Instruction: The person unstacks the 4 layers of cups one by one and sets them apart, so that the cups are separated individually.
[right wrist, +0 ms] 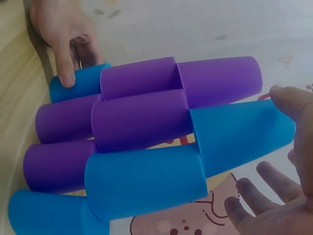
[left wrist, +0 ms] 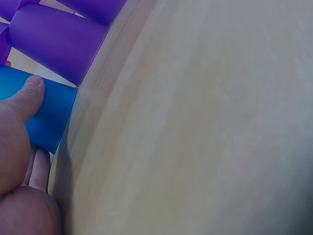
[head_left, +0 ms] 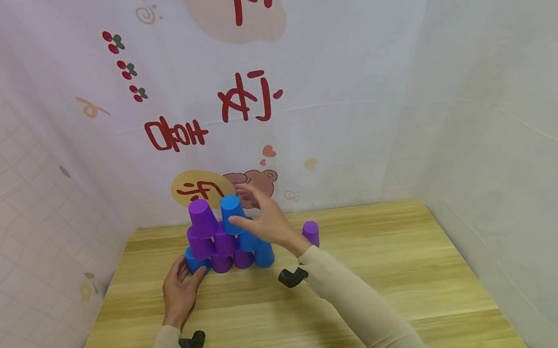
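Observation:
Upside-down cups are stacked in a tiered wall. Its bottom row has a blue cup [head_left: 264,255] at the right end and two purple cups [right wrist: 63,166] in the middle. Above come two purple cups and a blue one [right wrist: 146,182], topped by a purple cup [head_left: 203,218] and a blue cup [right wrist: 239,137] side by side. My left hand [head_left: 180,293] holds the bottom-left blue cup [left wrist: 51,110], thumb on its front, fingers around the far side. At the top blue cup, my right hand [head_left: 267,222] has its thumb by the cup's narrow end and its fingers spread apart from the wall.
A lone purple cup [head_left: 311,233] stands on the wooden table [head_left: 375,278] right of the stack, partly behind my right wrist. Close behind the table hangs a white printed cloth [head_left: 348,101], with more pale cloth at both sides.

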